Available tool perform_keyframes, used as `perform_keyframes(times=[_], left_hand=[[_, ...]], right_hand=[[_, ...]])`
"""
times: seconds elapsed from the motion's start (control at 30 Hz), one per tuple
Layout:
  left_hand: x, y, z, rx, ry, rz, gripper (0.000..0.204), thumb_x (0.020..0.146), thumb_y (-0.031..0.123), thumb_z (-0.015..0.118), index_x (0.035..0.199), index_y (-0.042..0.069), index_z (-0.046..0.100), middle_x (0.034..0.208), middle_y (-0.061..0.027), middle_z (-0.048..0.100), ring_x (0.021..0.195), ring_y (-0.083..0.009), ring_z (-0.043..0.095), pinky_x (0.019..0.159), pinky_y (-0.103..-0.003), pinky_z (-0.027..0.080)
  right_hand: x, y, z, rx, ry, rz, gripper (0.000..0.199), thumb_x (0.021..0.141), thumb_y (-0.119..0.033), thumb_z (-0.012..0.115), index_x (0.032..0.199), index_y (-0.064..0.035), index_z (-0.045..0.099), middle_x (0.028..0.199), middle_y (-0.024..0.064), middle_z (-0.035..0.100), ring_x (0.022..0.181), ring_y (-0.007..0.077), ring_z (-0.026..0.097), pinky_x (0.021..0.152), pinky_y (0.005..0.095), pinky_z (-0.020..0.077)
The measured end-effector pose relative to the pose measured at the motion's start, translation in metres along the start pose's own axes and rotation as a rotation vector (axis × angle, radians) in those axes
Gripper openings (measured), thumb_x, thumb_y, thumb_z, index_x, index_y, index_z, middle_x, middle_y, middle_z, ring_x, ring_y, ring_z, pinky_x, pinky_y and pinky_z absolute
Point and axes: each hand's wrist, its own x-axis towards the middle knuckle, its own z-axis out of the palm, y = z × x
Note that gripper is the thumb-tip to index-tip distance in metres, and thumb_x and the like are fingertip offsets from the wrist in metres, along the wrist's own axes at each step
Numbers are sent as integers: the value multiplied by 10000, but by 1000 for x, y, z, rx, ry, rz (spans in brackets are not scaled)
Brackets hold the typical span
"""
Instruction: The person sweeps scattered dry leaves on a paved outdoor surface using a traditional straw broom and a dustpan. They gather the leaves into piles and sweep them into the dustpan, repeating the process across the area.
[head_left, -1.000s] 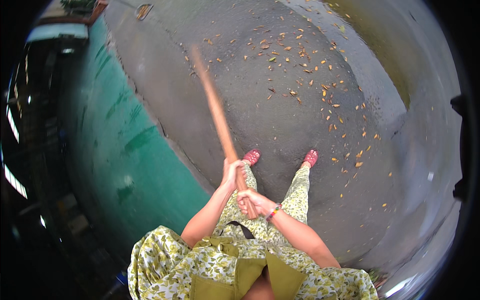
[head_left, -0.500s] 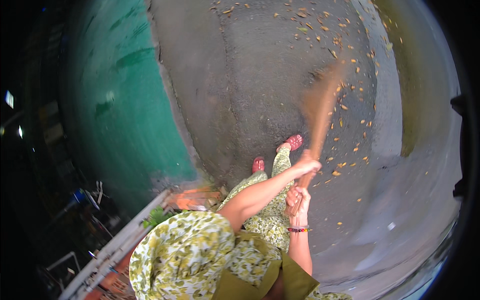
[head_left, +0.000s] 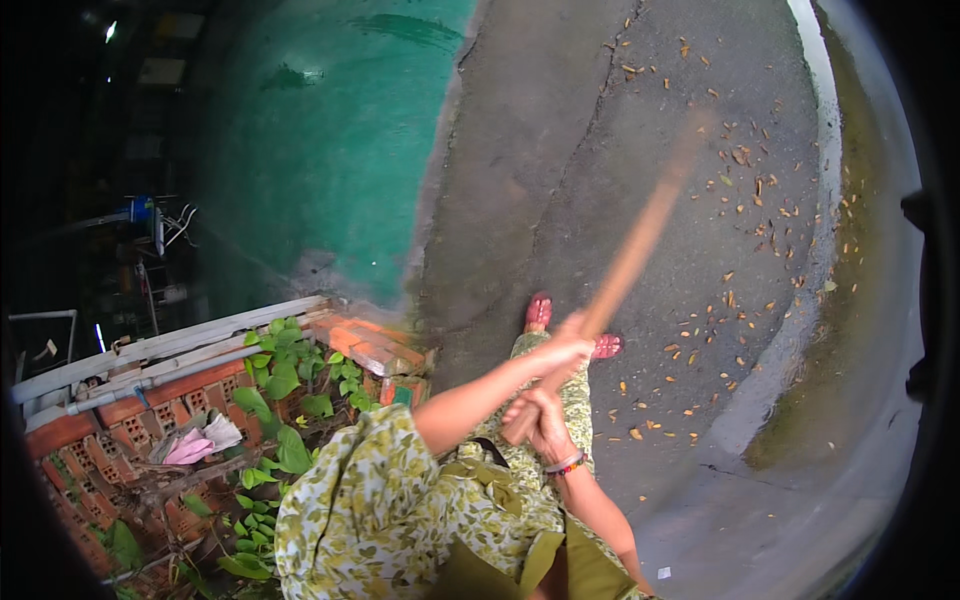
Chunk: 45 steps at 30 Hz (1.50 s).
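Note:
A long brown broom (head_left: 640, 245) slants from my lap up and to the right over the grey pavement. Its far end is smeared by motion, so the sweeping head cannot be made out. My left hand (head_left: 566, 345) is closed round the handle higher up. Lower down, close to the handle's near end, my right hand (head_left: 540, 422) grips it, with a beaded bracelet on that wrist. Yellow-brown fallen leaves (head_left: 740, 155) lie scattered on the pavement right of the broom.
My red shoes (head_left: 538, 310) stand under the handle. On the left are a green floor (head_left: 340, 150), a low brick wall (head_left: 170, 410) with pipes, leafy plants (head_left: 285, 375) and a pink cloth (head_left: 190, 447). A pale kerb strip (head_left: 828, 150) curves along the right.
My hands have shifted left and slightly down in the view with the broom. The view has turned, showing more of the brick wall and plants. Both hands keep their grip.

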Motion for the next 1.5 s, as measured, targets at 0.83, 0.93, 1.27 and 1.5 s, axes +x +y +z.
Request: perform_keyframes(times=[0.83,0.93,1.27,1.5], left_hand=[[153,176,-253,-88,-271,-84,795,762,65,570,1431,104,141,606,-33,497,469,-136,511,402,-283,436],[104,199,-246,-120,-183,-106,872,733,22,560,1460,167,103,645,-54,499,464,-148,495,400,-302,445],[135,202,-337,-455,597,-120,504,703,14,562,1181,80,418,585,-38,478,444,-140,486,400,-312,437],[330,203,-184,22,504,-300,266,687,79,621,939,16,565,645,-65,546,493,-169,529,445,-322,477]], right_hand=[[86,-256,-23,-948,439,-177,140,901,-108,514,1026,-47,501,789,27,562,681,119,585,636,281,531],[95,-283,4,-1146,353,-244,154,905,-100,509,1039,-28,484,798,41,573,674,123,590,654,271,529],[-14,-297,-193,-515,1002,-128,159,890,-185,560,938,-46,500,695,50,540,550,149,557,495,332,534],[-61,-358,-227,-537,923,112,142,899,-164,540,937,-43,477,671,86,559,528,187,590,478,327,538]])
